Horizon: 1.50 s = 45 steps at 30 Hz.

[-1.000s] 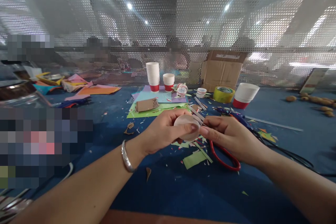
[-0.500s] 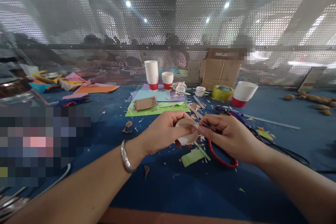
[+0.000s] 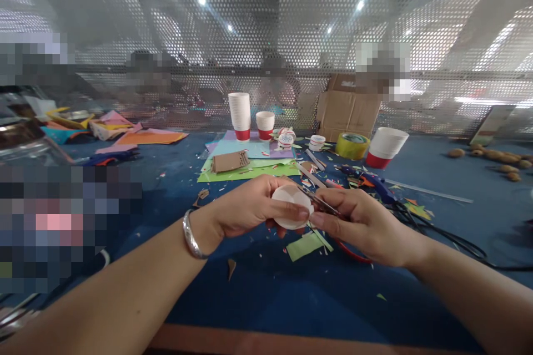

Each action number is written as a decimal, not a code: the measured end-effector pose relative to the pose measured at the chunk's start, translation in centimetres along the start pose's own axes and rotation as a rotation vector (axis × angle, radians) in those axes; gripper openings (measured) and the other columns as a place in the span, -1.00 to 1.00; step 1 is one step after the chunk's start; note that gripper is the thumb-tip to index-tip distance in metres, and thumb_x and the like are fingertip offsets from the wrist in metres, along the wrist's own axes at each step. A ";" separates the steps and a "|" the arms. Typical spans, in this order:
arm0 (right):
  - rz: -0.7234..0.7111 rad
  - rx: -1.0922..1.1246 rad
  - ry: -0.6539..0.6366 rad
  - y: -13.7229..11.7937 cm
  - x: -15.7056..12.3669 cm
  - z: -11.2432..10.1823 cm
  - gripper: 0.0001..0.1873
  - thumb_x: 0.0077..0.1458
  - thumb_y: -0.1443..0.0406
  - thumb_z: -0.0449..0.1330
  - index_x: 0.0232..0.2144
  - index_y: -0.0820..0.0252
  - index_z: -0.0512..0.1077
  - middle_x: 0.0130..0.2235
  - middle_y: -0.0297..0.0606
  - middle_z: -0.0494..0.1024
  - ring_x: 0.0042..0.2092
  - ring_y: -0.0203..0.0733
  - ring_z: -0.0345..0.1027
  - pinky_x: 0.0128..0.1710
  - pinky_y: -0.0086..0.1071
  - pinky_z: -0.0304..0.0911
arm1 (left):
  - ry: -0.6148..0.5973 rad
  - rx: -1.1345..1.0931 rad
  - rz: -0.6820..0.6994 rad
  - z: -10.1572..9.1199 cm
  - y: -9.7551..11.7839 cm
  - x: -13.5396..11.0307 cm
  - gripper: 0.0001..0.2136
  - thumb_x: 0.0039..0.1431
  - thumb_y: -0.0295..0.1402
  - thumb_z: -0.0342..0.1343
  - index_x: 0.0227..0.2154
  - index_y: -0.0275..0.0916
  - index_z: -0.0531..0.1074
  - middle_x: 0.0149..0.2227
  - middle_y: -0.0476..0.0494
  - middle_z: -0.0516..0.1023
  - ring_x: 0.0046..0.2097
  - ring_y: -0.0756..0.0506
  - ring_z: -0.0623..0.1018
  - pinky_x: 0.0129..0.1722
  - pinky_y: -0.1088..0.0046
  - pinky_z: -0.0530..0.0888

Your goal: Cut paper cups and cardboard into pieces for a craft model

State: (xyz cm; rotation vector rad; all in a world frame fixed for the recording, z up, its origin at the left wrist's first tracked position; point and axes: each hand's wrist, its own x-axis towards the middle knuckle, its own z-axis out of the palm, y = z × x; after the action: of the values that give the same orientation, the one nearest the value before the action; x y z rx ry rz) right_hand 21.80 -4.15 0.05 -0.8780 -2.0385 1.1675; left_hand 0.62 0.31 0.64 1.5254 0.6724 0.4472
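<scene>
My left hand [image 3: 250, 206] is closed round a small white paper cup [image 3: 289, 203], its round base turned toward me. My right hand [image 3: 361, 224] grips red-handled scissors [image 3: 322, 204]; their blades reach to the cup's right edge, and the red handle loop shows under my fingers. Both hands hover above the blue table [image 3: 266, 299], over a green paper scrap [image 3: 303, 245] and small cuttings. A silver bangle sits on my left wrist.
Behind my hands lie coloured paper sheets [image 3: 245, 169] with a corrugated cardboard piece [image 3: 228, 161]. Stacked white-and-red cups [image 3: 240, 115], a single cup [image 3: 265, 125], an upturned cup [image 3: 386, 147], yellow tape [image 3: 353, 146] and a cardboard box [image 3: 348, 105] stand further back. People sit behind a perforated screen.
My hands have drawn slightly toward me and down. The cup has turned in my left hand, and the scissor blades now lie against its right edge.
</scene>
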 end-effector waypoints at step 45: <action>-0.165 -0.426 0.449 1.9 -0.3 0.0 -0.69 0.24 0.31 0.13 -0.54 0.16 0.21 -0.55 -0.47 0.12 -0.49 -0.36 -0.03 -0.50 -0.42 -0.04 | 0.487 -0.685 -0.026 2.1 -0.7 2.0 -0.93 0.17 -0.54 0.24 -0.41 -0.34 0.48 -0.47 -0.02 0.55 -0.48 0.12 0.55 -0.48 0.72 0.46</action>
State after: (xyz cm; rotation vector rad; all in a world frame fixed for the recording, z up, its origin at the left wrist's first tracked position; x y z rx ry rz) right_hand 22.46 -3.61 -1.68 -1.0361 -1.9540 0.3976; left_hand 3.32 0.02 -0.40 0.7582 0.8018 0.9371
